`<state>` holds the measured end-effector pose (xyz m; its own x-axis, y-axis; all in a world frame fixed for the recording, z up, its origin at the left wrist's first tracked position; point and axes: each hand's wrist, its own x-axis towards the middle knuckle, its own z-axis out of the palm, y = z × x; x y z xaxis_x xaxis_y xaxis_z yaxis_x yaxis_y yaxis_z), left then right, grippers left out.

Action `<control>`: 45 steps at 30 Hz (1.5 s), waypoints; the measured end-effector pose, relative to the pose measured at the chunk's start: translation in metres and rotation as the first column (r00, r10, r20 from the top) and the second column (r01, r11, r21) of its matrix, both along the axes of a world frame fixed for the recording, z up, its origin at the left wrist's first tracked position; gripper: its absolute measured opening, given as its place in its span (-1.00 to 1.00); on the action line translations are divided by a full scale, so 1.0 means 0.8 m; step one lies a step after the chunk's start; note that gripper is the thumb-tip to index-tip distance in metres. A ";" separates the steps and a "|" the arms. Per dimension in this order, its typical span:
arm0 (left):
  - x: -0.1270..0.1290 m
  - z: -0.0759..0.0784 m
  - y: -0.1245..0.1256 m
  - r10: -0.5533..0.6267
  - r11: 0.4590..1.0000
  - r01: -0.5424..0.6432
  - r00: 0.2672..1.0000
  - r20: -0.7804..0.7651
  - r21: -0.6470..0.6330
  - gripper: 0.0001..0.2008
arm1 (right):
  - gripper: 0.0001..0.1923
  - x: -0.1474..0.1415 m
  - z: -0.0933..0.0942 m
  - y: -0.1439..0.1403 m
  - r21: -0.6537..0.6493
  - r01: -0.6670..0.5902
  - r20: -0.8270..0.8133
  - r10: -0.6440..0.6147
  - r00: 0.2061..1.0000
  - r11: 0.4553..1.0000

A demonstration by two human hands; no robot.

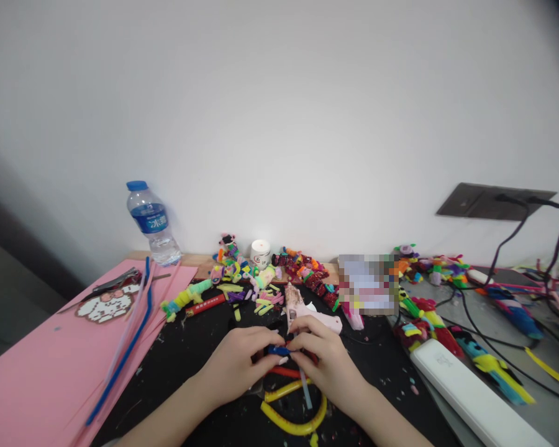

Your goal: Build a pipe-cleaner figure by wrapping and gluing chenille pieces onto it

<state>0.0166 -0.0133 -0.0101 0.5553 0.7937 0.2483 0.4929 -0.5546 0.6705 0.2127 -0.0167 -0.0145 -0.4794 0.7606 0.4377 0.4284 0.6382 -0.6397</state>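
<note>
A short blue pipe cleaner piece [278, 351] is pinched between the left hand [235, 366] and the right hand [323, 360], its long axis lying roughly level from nine o'clock to three o'clock, low in the middle of the view over the black mat [186, 360]. Both hands are closed on it from either end, fingertips nearly meeting. Only a small stretch of the piece is seen between the fingers; its ends are hidden, and it may be wrapped around something red, though that cannot be made out with certainty. It looks dark blue and fuzzy. Just below the hands, at six o'clock, a yellow curved strip [293, 422] is partly covered by the right wrist. At twelve o'clock from the hands a pink glue gun [307, 313] is laid. At ten o'clock a water bottle [151, 223] is stood by the wall, beside a pink sheet [37, 372].
</note>
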 end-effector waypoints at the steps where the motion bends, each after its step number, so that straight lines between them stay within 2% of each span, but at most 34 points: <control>1: 0.000 0.000 0.000 0.000 1.000 0.000 1.000 0.000 -0.001 -0.85 | -0.81 0.000 0.000 0.000 -0.001 -0.003 0.002 0.003 1.000 1.000; 8: 0.001 -0.002 0.001 -0.017 1.000 0.016 1.000 0.005 0.020 -0.89 | -0.80 -0.001 0.001 -0.001 0.000 -0.002 0.018 0.002 1.000 1.000; 16: 0.001 -0.004 0.000 0.006 0.997 -0.001 0.998 -0.058 0.083 -0.81 | -0.82 -0.002 0.003 -0.002 0.014 -0.011 0.009 0.011 1.000 1.000; 24: 0.000 -0.004 0.003 -0.018 1.000 0.018 1.000 0.018 0.002 -0.89 | -0.82 0.000 0.001 0.000 0.014 0.009 0.016 -0.009 1.000 1.000; 41: -0.003 -0.006 0.004 0.041 0.999 -0.042 0.996 0.076 0.003 -0.83 | -0.82 0.003 0.001 0.004 0.030 0.023 0.006 -0.023 1.000 0.999; 45: -0.003 -0.006 0.004 0.049 0.999 -0.050 0.995 0.081 0.014 -0.87 | -0.81 0.003 0.001 0.004 0.028 0.018 0.001 -0.018 1.000 0.999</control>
